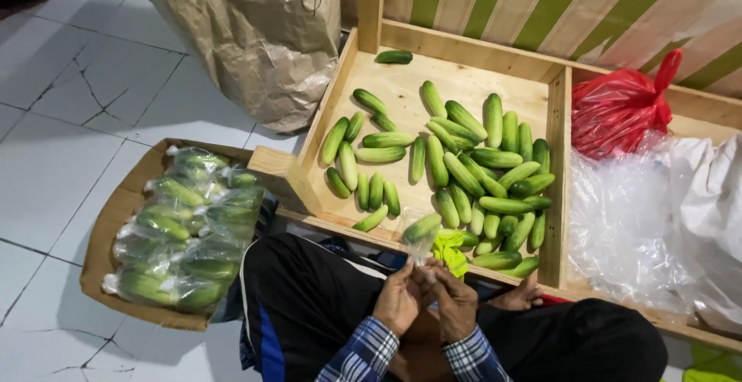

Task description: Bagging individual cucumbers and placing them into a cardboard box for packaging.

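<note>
Both hands, left hand (400, 298) and right hand (456, 302), pinch the bagged cucumber (422, 229) just above them.

Small clear plastic bag (421, 235) w/ a cucumber sat pinched between both hands, just over the crate edge. Cardboard tray (108, 220) at left held clear bagged cucumber packs (185, 227), piled. Big crumpled brown paper sack (255, 34) stood behind. Red plastic bag (622, 108), knotted, lay in right compartment, above a heap of clear plastic bags (626, 220).
</note>
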